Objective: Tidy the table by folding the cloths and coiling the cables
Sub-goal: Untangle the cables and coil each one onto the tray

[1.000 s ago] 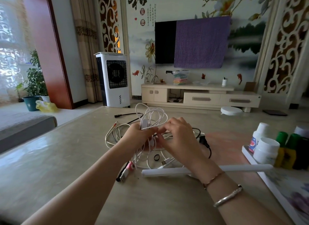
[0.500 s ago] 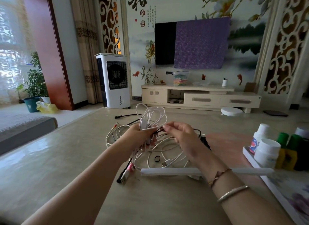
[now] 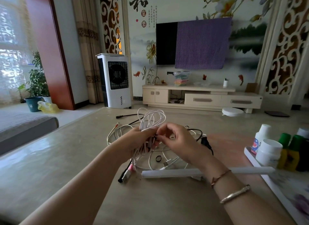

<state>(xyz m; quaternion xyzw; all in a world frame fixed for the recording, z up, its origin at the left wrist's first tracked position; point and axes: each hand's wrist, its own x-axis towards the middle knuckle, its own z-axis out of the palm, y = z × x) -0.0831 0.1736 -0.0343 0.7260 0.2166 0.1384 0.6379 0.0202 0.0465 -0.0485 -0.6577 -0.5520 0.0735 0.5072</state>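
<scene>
Beige bench: left hand fingers clamp looped white cable bundle; right hand fingers pinch a thin black strand there.

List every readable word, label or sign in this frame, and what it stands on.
"和": large black calligraphy on the wall.
"富貴": red characters below it.
Small vertical script beside them: too small to read.
White bottle's label: blurred.
Green pot's mark: unreadable.

Home living room: wall-mounted television above a low media cabinet, air cooler left of it, potted plant farther left.
</scene>
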